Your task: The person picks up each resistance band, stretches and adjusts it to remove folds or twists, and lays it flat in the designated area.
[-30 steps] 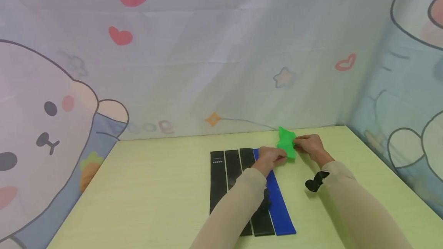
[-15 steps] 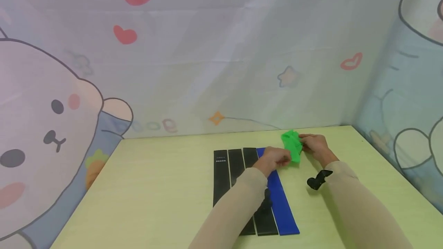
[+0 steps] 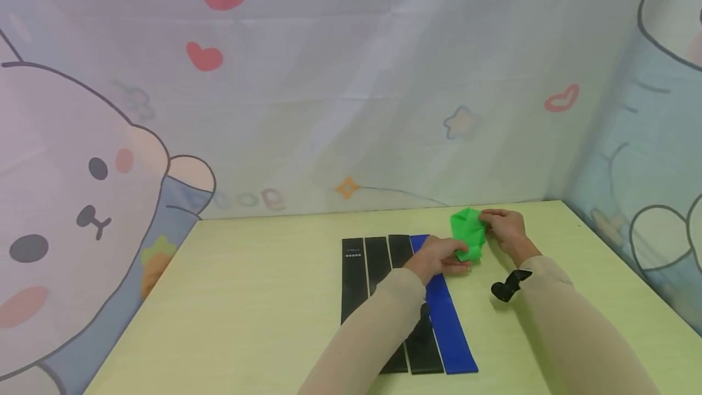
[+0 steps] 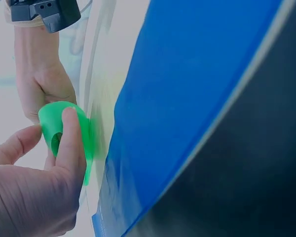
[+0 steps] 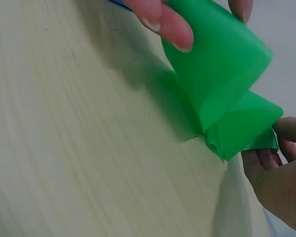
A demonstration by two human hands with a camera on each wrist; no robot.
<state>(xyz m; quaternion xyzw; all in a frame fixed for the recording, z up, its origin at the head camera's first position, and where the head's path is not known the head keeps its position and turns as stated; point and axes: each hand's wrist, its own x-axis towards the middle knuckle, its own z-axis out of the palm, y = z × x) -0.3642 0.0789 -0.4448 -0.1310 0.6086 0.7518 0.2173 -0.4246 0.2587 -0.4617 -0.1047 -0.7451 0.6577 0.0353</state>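
Note:
A thin, flexible green band (image 3: pixel 466 230), folded and puckered, is held between both hands above the far right of the table. My left hand (image 3: pixel 441 256) pinches its near end. In the left wrist view, the thumb and forefinger of the left hand (image 4: pixel 37 192) lie on either side of a rounded fold of the green band (image 4: pixel 56 116). My right hand (image 3: pixel 506 231) grips the far right side. Its fingers, in the right wrist view, curl at the band's edge (image 5: pixel 246 123). The folds hide some fingertips.
Left of the hands, several black strips (image 3: pixel 353 282) and one blue strip (image 3: pixel 452 334) lie side by side on the pale table (image 3: pixel 263 297), partly covered by the left sleeve (image 3: pixel 373 328). A printed cloth backdrop (image 3: pixel 340 108) rises behind the table's far edge.
The green band has become bunched and rounder, its upper point gone. The left fingers have spread and shifted onto its near end. The right hand stays at its right side. The view has swung slightly left.

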